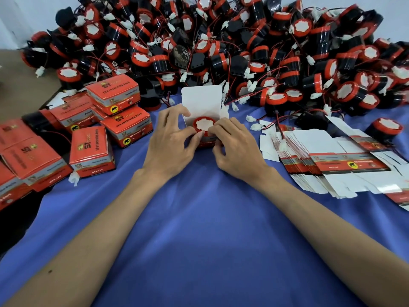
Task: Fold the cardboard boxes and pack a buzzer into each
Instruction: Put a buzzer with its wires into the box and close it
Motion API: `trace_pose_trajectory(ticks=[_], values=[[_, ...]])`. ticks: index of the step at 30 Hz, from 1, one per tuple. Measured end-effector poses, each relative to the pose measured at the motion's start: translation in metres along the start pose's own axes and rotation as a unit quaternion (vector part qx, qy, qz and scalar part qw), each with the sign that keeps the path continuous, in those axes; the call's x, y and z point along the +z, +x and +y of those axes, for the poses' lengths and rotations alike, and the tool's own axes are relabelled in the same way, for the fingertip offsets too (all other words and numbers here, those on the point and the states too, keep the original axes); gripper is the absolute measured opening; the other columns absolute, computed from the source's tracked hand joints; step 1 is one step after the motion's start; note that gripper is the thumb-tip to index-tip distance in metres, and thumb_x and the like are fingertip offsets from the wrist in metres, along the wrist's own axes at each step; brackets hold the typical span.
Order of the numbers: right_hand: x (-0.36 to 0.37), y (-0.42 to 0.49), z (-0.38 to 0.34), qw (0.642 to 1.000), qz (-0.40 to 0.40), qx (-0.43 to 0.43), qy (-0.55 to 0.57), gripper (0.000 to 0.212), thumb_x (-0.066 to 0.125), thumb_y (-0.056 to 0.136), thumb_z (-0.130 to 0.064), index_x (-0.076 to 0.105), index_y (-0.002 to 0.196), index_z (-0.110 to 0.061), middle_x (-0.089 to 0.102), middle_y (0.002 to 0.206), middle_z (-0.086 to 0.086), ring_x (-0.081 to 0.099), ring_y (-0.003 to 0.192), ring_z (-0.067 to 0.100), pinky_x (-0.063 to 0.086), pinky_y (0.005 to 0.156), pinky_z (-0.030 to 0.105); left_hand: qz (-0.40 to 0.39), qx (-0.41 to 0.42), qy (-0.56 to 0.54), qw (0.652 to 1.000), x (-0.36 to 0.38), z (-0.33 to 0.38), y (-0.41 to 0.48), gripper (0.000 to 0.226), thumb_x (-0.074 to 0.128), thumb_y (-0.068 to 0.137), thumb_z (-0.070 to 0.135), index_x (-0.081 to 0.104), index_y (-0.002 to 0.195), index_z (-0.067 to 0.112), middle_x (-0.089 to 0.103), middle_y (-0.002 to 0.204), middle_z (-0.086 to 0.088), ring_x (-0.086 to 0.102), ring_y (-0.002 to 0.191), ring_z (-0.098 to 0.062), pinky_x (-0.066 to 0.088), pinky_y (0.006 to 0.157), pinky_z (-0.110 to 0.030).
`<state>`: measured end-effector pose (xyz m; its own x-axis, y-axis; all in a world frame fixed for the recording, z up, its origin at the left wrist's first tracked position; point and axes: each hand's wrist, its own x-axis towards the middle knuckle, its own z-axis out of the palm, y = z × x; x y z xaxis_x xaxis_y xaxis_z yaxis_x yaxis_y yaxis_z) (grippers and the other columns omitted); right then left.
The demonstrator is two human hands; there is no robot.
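Here, the left grip (pixel 170 138) pinches the near left edge of the open box (pixel 208 143). Its thumb and forefinger curl onto the cardboard and the other fingers bend over the box's left wall. The right grip (pixel 234 147) pinches the same near edge from the right, its fingertips almost meeting those of the left. Both are clenched on the box, which stands on the surface (pixel 199 229), covered in blue cloth.

A buzzer (pixel 203 124) sits inside the box, red rim and white face up. At 12 o'clock from the buzzer the box's white lid flap (pixel 201 96) stands upright.

Just beside the box at 2 o'clock lie small white plugs (pixel 251 118) on thin red and black wires. At 3 o'clock a fanned stack of flat boxes (pixel 332 167) lies unfolded, white inside and red printed outside. Beyond it, near 2 o'clock, a loose buzzer (pixel 388 129) stands by itself.

At 9 o'clock closed boxes (pixel 90 149) are crowded together, red on top, some stacked two high. Across 12 o'clock, behind the lid flap, spreads a big heap of buzzers (pixel 221 45) tangled with wires and white plugs.
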<state>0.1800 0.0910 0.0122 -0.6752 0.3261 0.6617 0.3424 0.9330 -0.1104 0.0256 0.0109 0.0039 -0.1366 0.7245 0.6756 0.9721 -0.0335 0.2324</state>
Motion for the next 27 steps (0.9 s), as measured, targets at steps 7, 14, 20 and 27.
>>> trace_pose_trajectory(ticks=[7,14,20,27], values=[[-0.0030,-0.0015,-0.0022,1.000,0.014,0.012,-0.025,0.026,0.054,0.073,0.002,0.067,0.095,-0.001,0.066,0.092,0.010,0.063,0.087,0.031,0.045,0.074,0.039,-0.004,0.022,-0.017,1.000,0.0024,-0.0025,-0.0011,0.020,0.065,0.091,0.023,0.067,0.099,0.005,0.053,0.126,-0.018,0.045,0.121,-0.035,0.041,0.098,-0.039],[0.0017,-0.0048,-0.0064,0.987,-0.015,0.017,-0.157,0.029,0.049,0.075,-0.007,0.064,0.100,-0.007,0.064,0.084,0.001,0.061,0.094,0.025,0.027,0.100,0.048,-0.016,0.020,-0.041,0.999,0.0044,-0.0046,0.0000,0.016,0.066,0.091,0.021,0.067,0.093,0.004,0.050,0.131,-0.017,0.041,0.126,-0.032,0.035,0.099,-0.030],[-0.0006,-0.0019,-0.0046,0.995,0.008,0.011,-0.094,0.022,0.049,0.072,-0.003,0.064,0.089,-0.005,0.061,0.099,0.009,0.054,0.095,0.028,0.036,0.085,0.037,-0.018,0.017,-0.055,0.998,0.0046,-0.0048,-0.0012,0.022,0.065,0.092,0.025,0.067,0.088,0.003,0.039,0.141,-0.022,0.030,0.135,-0.033,0.035,0.108,-0.043],[0.0007,-0.0050,-0.0033,0.991,0.062,0.004,-0.115,0.020,0.051,0.075,-0.007,0.066,0.088,-0.005,0.065,0.085,0.007,0.060,0.085,0.031,0.039,0.084,0.042,-0.040,0.005,-0.084,0.996,0.0037,-0.0053,-0.0010,0.014,0.068,0.090,0.017,0.068,0.088,0.003,0.039,0.139,-0.026,0.036,0.134,-0.041,0.037,0.107,-0.047]])
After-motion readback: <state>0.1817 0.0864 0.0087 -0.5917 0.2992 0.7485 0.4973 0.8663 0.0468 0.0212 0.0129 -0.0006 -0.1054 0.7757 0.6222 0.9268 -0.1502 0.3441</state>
